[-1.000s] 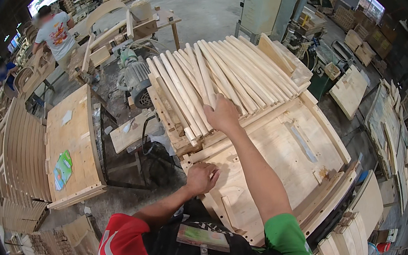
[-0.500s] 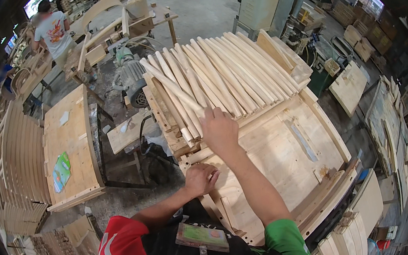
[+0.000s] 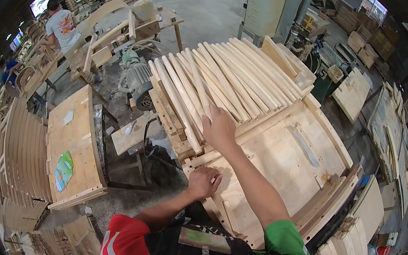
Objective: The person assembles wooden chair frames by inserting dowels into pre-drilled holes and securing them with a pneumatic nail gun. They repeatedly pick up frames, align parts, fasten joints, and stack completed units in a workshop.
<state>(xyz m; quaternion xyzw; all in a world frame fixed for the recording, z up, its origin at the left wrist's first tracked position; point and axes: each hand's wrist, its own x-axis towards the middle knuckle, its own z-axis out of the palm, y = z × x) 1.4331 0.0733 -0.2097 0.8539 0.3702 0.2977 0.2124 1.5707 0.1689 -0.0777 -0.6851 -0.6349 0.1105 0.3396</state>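
A row of pale wooden rods [image 3: 238, 75] lies side by side, pointing away from me, on the far part of a wooden bench. My right hand [image 3: 219, 125] reaches to the near ends of the rods, its fingers closed round the end of one slanting rod [image 3: 197, 77]. The hand hides that end. Left of it, a few rods [image 3: 176, 100] lie close together, their near ends sticking out toward me. My left hand [image 3: 204, 182] rests by the left edge of the light plywood panel [image 3: 268, 155], fingers loosely curled and apart, holding nothing.
An electric motor [image 3: 136, 80] sits just left of the rods. Farther left stands a plywood-topped table [image 3: 74, 138] with a green packet [image 3: 64, 171] on it, beside stacked curved slats [image 3: 19, 155]. A person [image 3: 63, 30] stands at the far left. Curved boards [image 3: 347, 240] lie at lower right.
The rod that my right hand held diagonally across the others now lies in line at the left of the row. The hand is now at another rod's end. My left hand has barely moved.
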